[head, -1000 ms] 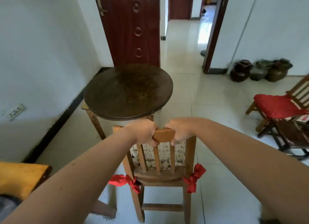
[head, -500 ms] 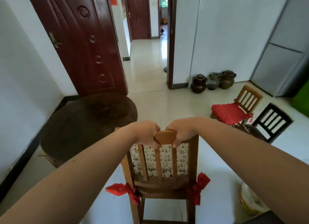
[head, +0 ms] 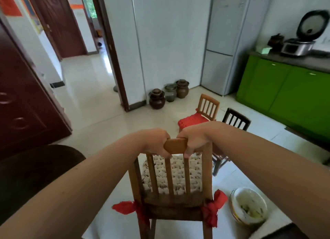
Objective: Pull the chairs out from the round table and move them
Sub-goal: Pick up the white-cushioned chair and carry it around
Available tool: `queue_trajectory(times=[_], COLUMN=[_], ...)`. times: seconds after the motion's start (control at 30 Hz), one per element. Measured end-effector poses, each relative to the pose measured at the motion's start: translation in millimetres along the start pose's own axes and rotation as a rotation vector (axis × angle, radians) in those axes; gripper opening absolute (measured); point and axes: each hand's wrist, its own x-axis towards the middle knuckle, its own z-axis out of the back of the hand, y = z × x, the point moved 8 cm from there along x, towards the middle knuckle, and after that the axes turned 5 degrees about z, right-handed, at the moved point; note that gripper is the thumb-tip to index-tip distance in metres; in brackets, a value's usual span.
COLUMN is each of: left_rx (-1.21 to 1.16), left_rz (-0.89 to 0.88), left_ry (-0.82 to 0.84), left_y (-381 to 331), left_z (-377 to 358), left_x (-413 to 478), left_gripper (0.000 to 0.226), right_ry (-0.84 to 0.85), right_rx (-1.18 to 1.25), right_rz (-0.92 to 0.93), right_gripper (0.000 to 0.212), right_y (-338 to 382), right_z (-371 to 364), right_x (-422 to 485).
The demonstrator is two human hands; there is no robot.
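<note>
A small wooden chair [head: 175, 207] with a knitted cream cushion and red ties at its back corners stands directly in front of me. My left hand [head: 157, 142] and my right hand [head: 193, 142] both grip its top rail, side by side. The dark round table [head: 35, 167] lies at the lower left, apart from the chair. Ahead on the right stand a wooden chair with a red cushion [head: 198, 118] and a dark chair [head: 234, 121], partly hidden behind my right arm.
Three clay jars [head: 168, 96] sit against the white wall. A white fridge [head: 232, 42] and green cabinets [head: 289, 94] line the right side. A lined bin [head: 249, 205] stands on the floor at lower right. A dark red door [head: 26, 104] is at left.
The view has swung right with the chair held in both hands. The round table has slid off to the lower left, and the fridge, green cabinets and bin have come into view.
</note>
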Motion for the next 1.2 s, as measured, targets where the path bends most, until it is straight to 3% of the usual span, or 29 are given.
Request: queue_trajectory(times=[0.3, 0.9, 1.1, 1.2], left_rx=[0.044, 0.074, 0.14, 0.219], left_rz=[-0.094, -0.107, -0.226, -0.321], left_ry=[0.035, 0.042, 0.077, 0.087], left_y=[50, 234, 293, 308], left_z=[72, 260, 323, 356], left_x=[137, 412, 526, 585], left_gripper=[0.046, 0.048, 0.045, 0.044], right_ry=[-0.034, -0.027, -0.07, -0.127], right_rx=[0.011, 0.061, 0.221, 0.269], right_rz=[-0.078, -0.114, -0.235, -0.309], right_gripper=[0.05, 0.045, 0.036, 0.043], right_y=[-74, -190, -240, -268], right_z=[100, 353, 435, 476], right_x=[95, 357, 441, 472])
